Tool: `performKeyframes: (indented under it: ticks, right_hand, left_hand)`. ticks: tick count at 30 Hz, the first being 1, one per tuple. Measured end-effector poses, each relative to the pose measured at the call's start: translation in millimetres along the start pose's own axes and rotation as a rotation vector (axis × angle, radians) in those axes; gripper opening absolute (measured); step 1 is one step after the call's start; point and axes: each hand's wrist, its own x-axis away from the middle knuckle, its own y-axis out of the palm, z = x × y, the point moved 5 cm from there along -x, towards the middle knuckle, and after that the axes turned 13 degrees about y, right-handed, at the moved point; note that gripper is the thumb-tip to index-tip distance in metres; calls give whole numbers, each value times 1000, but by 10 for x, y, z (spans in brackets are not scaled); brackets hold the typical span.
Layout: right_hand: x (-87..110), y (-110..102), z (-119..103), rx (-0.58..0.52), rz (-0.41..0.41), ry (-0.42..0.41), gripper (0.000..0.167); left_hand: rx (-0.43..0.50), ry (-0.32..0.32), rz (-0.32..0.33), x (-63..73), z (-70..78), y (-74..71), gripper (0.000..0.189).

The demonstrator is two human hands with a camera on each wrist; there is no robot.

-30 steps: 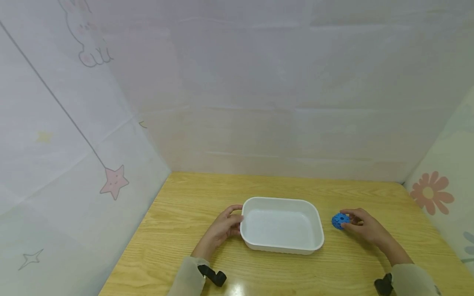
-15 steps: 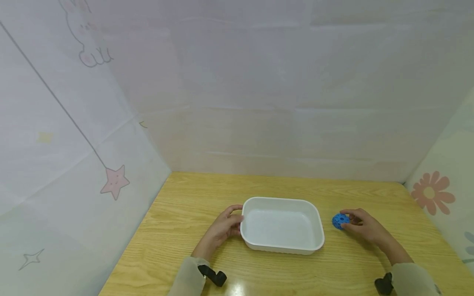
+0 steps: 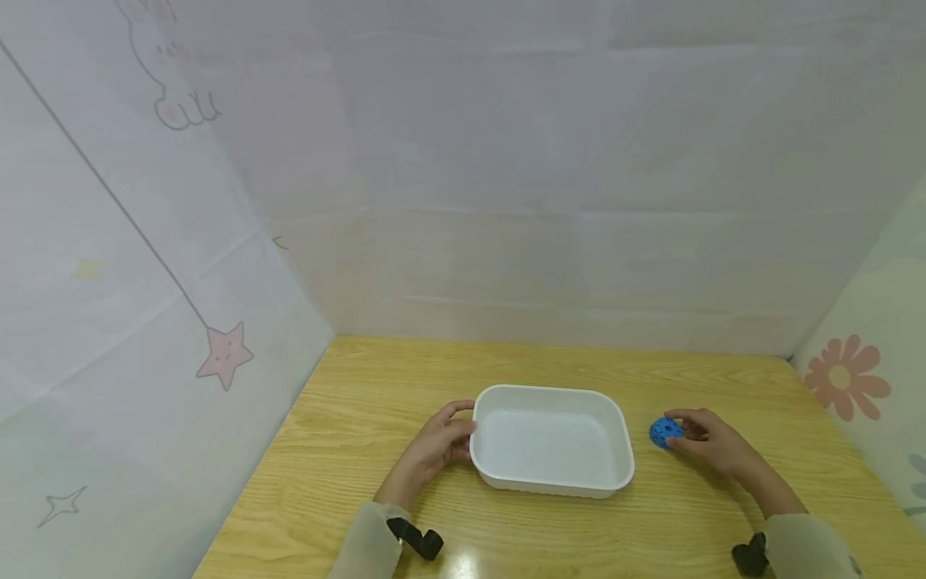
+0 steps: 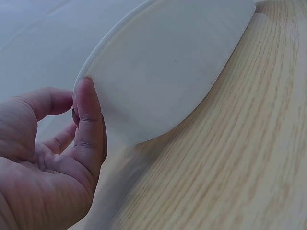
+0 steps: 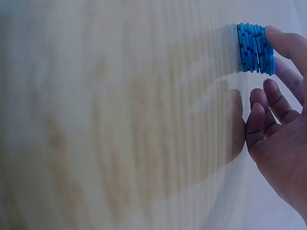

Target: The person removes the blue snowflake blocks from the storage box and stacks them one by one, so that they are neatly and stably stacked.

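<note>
A white rectangular plastic tray (image 3: 551,438) with rounded corners stands on the wooden table. At its left end, my left hand (image 3: 436,444) pinches the rim; in the left wrist view, fingers (image 4: 88,115) lie against the outer wall. To the right of the tray is a small blue stack of thin, ridged plastic pieces (image 5: 255,49), with dark openings on its top. Thumb and forefinger of my right hand (image 3: 707,441) hold it from two sides, close over the tabletop. The other right fingers (image 5: 257,117) are curled and hold nothing.
The wooden table (image 3: 391,378) is bounded at the back and sides by pale cloth walls (image 3: 506,265) printed with a pink star (image 3: 225,356) and a flower (image 3: 846,377). Dark wrist straps (image 3: 415,539) sit over the light sleeves.
</note>
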Motion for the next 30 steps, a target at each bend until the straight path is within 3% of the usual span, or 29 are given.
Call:
performKeyframes:
  ticks: [10,30]
  right_hand:
    - [-3,25,-5,-10,-37,31,60]
    - [-1,45,14,-9,-62,86,62]
  left_hand:
    - [3,-6,-1,-7,4,9,52]
    - [7,-11,-10,-3,0,7,53]
